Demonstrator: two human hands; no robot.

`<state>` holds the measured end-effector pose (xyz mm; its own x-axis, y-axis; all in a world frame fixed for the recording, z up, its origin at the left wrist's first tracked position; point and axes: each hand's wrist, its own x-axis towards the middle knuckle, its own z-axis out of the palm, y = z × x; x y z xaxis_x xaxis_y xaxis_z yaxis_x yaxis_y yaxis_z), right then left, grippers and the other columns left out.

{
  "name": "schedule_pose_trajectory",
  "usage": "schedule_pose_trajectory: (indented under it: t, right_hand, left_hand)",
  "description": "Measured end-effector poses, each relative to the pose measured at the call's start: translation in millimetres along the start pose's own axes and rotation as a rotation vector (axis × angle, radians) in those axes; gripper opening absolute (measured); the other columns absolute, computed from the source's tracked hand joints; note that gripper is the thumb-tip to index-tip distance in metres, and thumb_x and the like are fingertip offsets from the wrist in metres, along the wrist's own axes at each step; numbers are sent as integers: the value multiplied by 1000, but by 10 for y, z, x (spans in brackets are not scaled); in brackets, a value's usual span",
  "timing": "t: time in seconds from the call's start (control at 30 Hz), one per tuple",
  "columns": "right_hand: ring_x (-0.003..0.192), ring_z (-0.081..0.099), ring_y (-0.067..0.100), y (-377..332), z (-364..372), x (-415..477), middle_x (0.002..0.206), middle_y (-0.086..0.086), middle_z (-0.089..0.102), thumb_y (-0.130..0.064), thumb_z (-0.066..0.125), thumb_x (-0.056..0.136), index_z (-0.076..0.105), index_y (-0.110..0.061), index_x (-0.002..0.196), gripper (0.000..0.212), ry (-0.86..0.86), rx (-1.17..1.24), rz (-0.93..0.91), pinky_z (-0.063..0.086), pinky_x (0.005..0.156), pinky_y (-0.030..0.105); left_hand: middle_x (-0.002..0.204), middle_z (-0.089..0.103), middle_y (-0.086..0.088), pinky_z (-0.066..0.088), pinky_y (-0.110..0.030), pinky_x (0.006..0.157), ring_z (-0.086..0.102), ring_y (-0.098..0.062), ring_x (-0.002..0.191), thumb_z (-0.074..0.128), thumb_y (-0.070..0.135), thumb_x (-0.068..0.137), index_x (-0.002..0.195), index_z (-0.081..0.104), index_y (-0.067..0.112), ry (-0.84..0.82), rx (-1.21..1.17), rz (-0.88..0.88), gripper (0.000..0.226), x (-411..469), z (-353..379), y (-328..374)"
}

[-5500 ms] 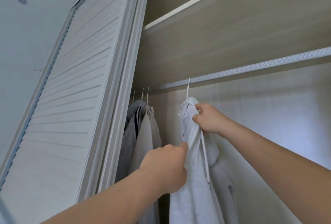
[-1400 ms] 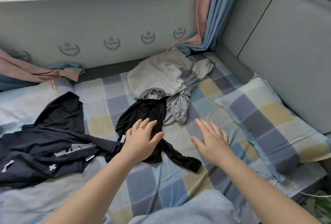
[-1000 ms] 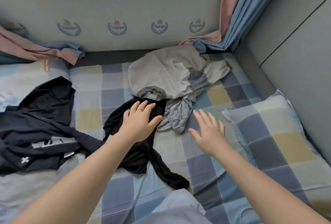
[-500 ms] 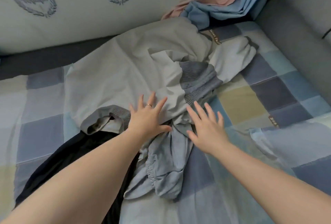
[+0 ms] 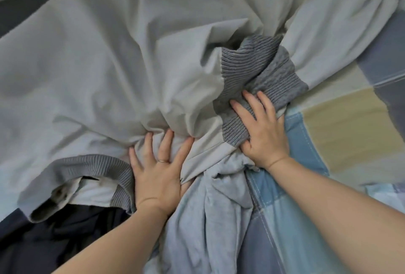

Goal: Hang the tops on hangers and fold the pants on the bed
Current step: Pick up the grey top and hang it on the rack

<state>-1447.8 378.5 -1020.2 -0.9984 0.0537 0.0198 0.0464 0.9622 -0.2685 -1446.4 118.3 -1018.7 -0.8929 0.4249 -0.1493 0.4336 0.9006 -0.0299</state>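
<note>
A pale grey top (image 5: pixel 131 54) with darker ribbed cuffs (image 5: pixel 258 65) lies crumpled across the bed and fills most of the view. My left hand (image 5: pixel 157 175) lies on its lower edge with fingers spread, fingertips sunk into bunched fabric. My right hand (image 5: pixel 263 133) lies flat on a ribbed band, fingers straight, thumb at the band's edge. A light blue garment (image 5: pixel 208 219) is twisted under the top, between my forearms. A black garment (image 5: pixel 54 236) shows at the lower left, partly under the grey top.
The checked bed sheet (image 5: pixel 339 131) in blue, beige and grey shows at the right. A dark strip (image 5: pixel 26 6) of bed edge runs along the upper left. No hanger is in view.
I left the wardrobe and leaned in over the bed. Both hands travelled from above the black garment forward onto the grey top and now press on it.
</note>
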Motion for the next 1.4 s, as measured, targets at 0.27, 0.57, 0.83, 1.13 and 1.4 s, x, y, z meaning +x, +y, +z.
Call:
schedule_pose_trajectory:
  t: [0.27,0.57,0.83,1.13,1.4]
  right_hand:
    - [147,27,32,-26,39,0,158,7,35,-32,38,83,40,-27,150,67,28,-42,-23,44,93,54]
    - [154,1,27,-497,-982,-365,167,2,13,-35,18,103,13,-39,158,56,-392,-312,85,-15,118,57]
    - [154,-8,25,-1450,-1384,-2502,169,1,4,-35,25,105,5,-35,159,58,-487,-226,61,-13,119,55]
    - [154,9,21,-3138,-1410,-4810,165,-2,22,-33,30,104,13,-34,159,57,-714,-32,178,-5,120,59]
    - [153,12,25,-4078,-1285,-5572,163,-3,27,-33,28,105,19,-36,157,53,-922,-10,122,-6,120,60]
  left_hand:
    - [161,19,-3,1,-68,112,14,-44,146,27,76,86,151,17,51,-19,-2,10,71,12,86,-64]
    - [164,20,14,3,-59,120,14,-27,152,11,54,103,156,26,37,-326,-174,20,57,-286,-747,-50]
    - [155,37,14,11,-53,118,33,-19,144,21,41,105,148,35,38,-509,-218,168,45,-2527,-1281,-261]
    - [157,32,16,19,-54,114,28,-23,145,22,48,105,148,37,38,-777,-169,57,46,-5169,-1444,-775]
    - [153,38,15,18,-56,113,34,-22,142,17,56,103,146,37,38,-882,-128,-42,50,-6547,-1448,-1217]
